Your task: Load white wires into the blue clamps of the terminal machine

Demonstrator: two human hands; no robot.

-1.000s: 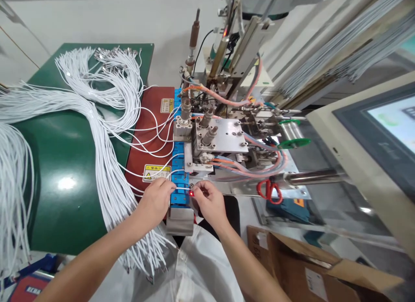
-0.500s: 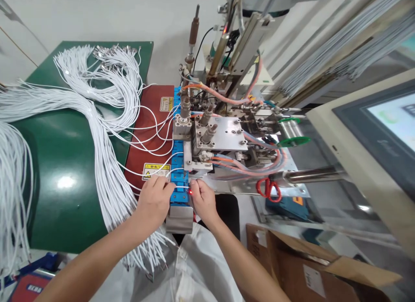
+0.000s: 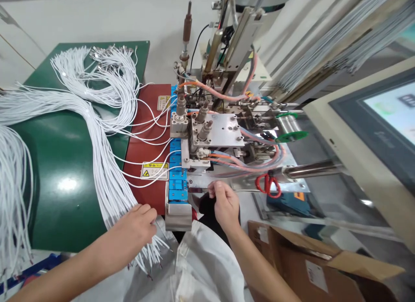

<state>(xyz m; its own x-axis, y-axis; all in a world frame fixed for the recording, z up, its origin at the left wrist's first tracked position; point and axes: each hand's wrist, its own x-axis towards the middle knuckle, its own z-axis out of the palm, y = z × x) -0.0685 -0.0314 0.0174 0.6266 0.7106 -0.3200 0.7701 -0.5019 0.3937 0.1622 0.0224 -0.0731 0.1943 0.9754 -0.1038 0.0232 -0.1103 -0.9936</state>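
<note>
Head view: the long bundle of slim white cables (image 3: 102, 163) lies over the right part of the green table (image 3: 65, 220), sleek and nearly parallel, fanning at its near end into small reddish and dark tips that hang past the table's near edge. The left hand (image 3: 138, 226) bends its fingers over that end; whether they pinch a cable cannot be told. The right hand (image 3: 225, 204) is half curled, thumb and forefinger close together, their contents unclear, just beside the near edge of the machine's metal base plate (image 3: 220, 183).

Between the hands stand the blue clamp track (image 3: 177, 185) and its steel end guard (image 3: 178, 217), with room on both sides. Green tabletop shows between the bundle and more cables at far left. Red-handled scissors (image 3: 268, 186) sit right of the right hand, well apart.
</note>
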